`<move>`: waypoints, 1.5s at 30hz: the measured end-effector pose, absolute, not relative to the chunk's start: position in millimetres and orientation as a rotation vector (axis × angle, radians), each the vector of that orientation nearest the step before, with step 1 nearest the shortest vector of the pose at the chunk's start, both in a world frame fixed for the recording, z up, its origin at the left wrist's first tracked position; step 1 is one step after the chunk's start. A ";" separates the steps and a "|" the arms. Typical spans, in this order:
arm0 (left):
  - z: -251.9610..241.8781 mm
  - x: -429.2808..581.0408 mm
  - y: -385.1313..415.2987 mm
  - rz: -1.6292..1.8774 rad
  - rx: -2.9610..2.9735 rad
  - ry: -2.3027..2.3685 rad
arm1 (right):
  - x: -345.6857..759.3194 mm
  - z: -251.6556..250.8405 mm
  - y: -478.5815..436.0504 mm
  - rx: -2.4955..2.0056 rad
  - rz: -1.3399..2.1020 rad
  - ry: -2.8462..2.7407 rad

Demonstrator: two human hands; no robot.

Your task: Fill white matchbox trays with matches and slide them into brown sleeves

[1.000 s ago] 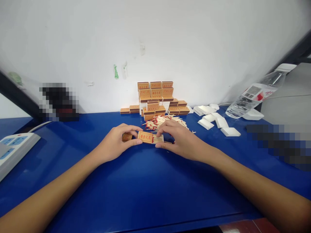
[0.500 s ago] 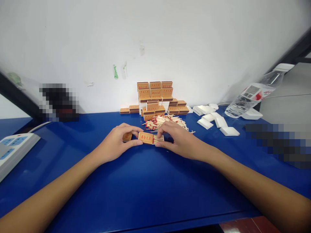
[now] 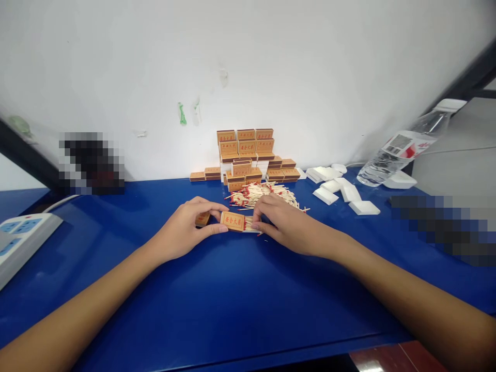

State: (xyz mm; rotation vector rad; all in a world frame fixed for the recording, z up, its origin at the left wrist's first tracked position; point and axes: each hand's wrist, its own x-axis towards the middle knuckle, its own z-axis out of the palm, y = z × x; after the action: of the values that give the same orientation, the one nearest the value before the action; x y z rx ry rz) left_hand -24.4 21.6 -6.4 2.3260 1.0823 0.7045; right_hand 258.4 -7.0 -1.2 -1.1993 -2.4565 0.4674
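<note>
My left hand grips the left end of an orange matchbox between thumb and fingers. The box lies with its label up, and its white tray is partly pulled out to the right. Red-tipped matches show in the open part of the tray. My right hand pinches at those matches, thumb and fingertips close together over the tray; its fingers hide the tray's far end. A second matchbox sits partly hidden behind my left fingers. Just behind both hands lies a loose heap of matches.
Stacked matchboxes stand against the wall. Several white empty trays lie to the right, near a tilted plastic water bottle. At the left edge is a white power strip. Everything rests on a blue table.
My right thumb and fingers have closed together over the tray, and a red match tip now shows beneath them. My left hand and the matchbox have stayed almost still.
</note>
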 end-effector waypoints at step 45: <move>-4.0 -24.6 20.5 0.717 2.329 1.106 | 270.6 3.3 4.2 -1.223 0.190 -2.358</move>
State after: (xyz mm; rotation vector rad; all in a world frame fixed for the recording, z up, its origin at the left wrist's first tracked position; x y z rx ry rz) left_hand -24.6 20.5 -4.0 2.3292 1.1057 0.7172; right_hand 270.6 4.2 3.3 -1.2230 -2.3578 0.1903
